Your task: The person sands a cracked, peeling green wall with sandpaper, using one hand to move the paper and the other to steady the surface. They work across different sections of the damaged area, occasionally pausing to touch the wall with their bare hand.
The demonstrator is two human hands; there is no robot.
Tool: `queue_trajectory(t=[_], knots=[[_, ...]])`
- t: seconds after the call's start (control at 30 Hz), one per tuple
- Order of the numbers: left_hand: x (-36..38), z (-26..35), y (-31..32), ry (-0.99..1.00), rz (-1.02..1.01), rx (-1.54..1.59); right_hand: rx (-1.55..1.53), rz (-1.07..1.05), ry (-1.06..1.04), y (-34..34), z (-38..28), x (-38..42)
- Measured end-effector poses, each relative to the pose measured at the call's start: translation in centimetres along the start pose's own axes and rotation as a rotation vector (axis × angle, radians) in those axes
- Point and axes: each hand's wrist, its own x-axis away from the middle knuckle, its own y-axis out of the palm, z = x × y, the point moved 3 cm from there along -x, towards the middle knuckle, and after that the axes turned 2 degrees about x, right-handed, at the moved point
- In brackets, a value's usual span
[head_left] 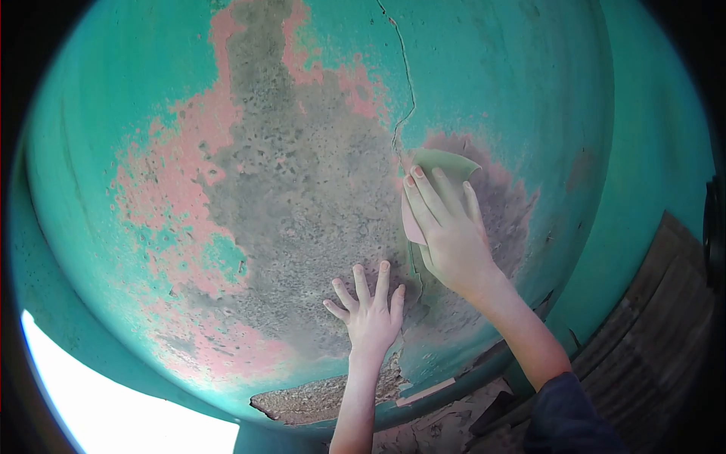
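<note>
A wide teal wall [499, 68] curves across the view, its paint worn through to pink and rough grey. My right hand [454, 234] presses a sheet of sandpaper [448, 161] against the grey area right of centre. The sheet looks greenish above the fingers, with a pinkish edge at their left; the palm hides much of it. Lower and to the left, my left hand [372, 314] lies on the bare grey patch [302, 181] with fingers spread, holding nothing. A thin crack [412, 83] runs down from the top to behind the right hand and reappears below it.
Below the left hand, a broken-out strip of rough plaster [318, 399] shows along the wall's lower edge. Dark ribbed boards or sheets [643, 318] lie at the lower right. Bright light [113, 401] fills the lower left.
</note>
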Motion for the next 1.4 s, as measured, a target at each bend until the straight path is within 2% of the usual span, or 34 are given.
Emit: queue_trajectory(t=[0.13, 0.2, 0.43, 0.53, 0.6, 0.8, 0.9, 1.0, 1.13, 1.4], knots=[[-0.1, -0.1, 0.1, 0.014, 0.028, 0.003, 0.046, -0.012, -0.005, -0.5, -0.2, -0.6], [-0.2, 0.1, -0.3, -0.006, -0.009, 0.016, 0.07, 0.053, -0.017, -0.9, -0.2, -2.2], [-0.1, -0.1, 0.0, 0.001, 0.002, 0.004, -0.025, -0.031, 0.02, 0.1, -0.3, 1.4], [-0.2, 0.1, -0.4, -0.013, -0.028, 0.016, 0.025, 0.038, 0.039, -0.7, 0.1, -1.0], [-0.2, 0.0, 0.0, -0.007, -0.02, 0.003, -0.059, 0.103, 0.055, -0.7, 0.2, -1.7], [-0.3, 0.0, -0.6, -0.033, -0.073, 0.006, -0.128, -0.022, 0.112, 2.5, 0.1, 4.8], [-0.2, 0.0, -1.0, -0.045, -0.118, 0.01, -0.142, -0.006, 0.193, 2.0, 1.5, 4.9], [-0.4, 0.1, -1.0, -0.051, -0.139, 0.023, -0.184, 0.028, 0.295, 4.4, 3.0, 7.5], [-0.4, 0.2, -1.0, -0.063, -0.151, 0.001, -0.213, -0.026, 0.308, 5.9, 1.5, 11.9], [-0.2, 0.3, -1.2, -0.067, -0.165, -0.005, -0.243, 0.143, 0.319, 2.7, 5.1, 5.7]])
